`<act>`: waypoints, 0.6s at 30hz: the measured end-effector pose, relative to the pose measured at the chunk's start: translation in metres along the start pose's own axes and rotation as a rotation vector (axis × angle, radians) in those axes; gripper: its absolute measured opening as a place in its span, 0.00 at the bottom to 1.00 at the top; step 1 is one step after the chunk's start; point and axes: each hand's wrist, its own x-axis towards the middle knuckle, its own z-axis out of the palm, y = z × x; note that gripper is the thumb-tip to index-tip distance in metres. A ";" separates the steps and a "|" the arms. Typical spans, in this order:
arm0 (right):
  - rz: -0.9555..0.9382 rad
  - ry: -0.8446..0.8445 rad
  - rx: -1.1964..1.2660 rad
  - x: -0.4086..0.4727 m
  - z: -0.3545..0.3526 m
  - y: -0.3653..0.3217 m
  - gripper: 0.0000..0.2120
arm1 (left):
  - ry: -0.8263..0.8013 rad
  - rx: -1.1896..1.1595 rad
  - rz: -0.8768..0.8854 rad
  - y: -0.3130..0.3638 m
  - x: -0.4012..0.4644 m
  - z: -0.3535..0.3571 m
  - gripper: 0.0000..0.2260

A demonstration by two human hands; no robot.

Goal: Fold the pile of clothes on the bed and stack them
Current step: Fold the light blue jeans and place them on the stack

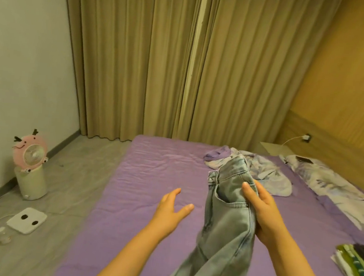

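A pair of light blue jeans point(226, 222) hangs above the purple bed point(149, 179), waistband up and legs trailing toward me. My right hand point(263, 213) grips the jeans near the waistband and pocket. To their left, my left hand point(172, 207) hovers over the sheet with fingers spread, holding nothing. A crumpled heap of pale lilac clothes point(261, 171) lies on the bed behind the jeans. A stack of folded clothes point(359, 264), green, striped and dark, sits at the bed's right edge.
A patterned pillow point(326, 179) with a dark phone-like item on it lies at the head of the bed, right. On the floor at left stand a pink fan point(30, 159), a white scale point(27, 220) and a small jar point(3, 234). Curtains hang behind.
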 end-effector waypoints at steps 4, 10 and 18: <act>-0.030 0.068 0.135 -0.008 -0.064 -0.045 0.16 | -0.059 0.006 0.152 0.054 0.001 0.050 0.30; -0.102 0.090 0.034 -0.036 -0.155 -0.093 0.15 | -0.082 0.017 0.506 0.178 0.006 0.123 0.29; -0.146 0.068 -0.073 -0.078 -0.270 -0.149 0.18 | -0.383 -0.001 0.586 0.286 -0.002 0.227 0.06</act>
